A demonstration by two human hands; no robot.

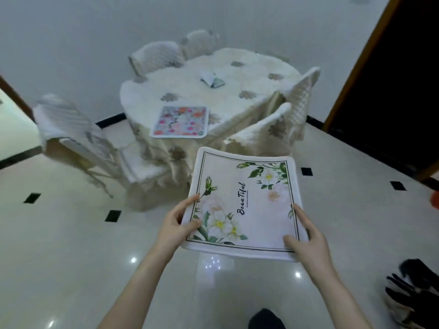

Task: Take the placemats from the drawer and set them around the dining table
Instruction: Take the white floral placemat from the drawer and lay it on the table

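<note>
Placemats show in two places. We hold the white-flowered placemat [244, 205], printed with the word "Beautiful", in the air above the floor [71, 233], short of the dining table [237, 108] and apart from it. The pink-flowered placemat [180, 122] lies flat on the surface at the table's near edge. Our left hand [177, 224] pinches the held mat's left edge, with the thumb on top and one of the fingers [187, 201] along the border; the others are hidden beneath. Our right hand [306, 241] pinches the near right corner the same way, thumb pressed on the printed face and forefinger stretched up the right edge; the rest we cannot see. The mat's far edge points towards the table. A cream cloth [166, 150] with grey flower motifs covers the table and hangs down its sides. Near the table's middle lie a few small flat things [212, 79], too blurred to name. White covered chairs [156, 57] stand round the table, one of them pulled out to its left. A dark heap [413, 293] lies on the floor, well to the right of the table.
</note>
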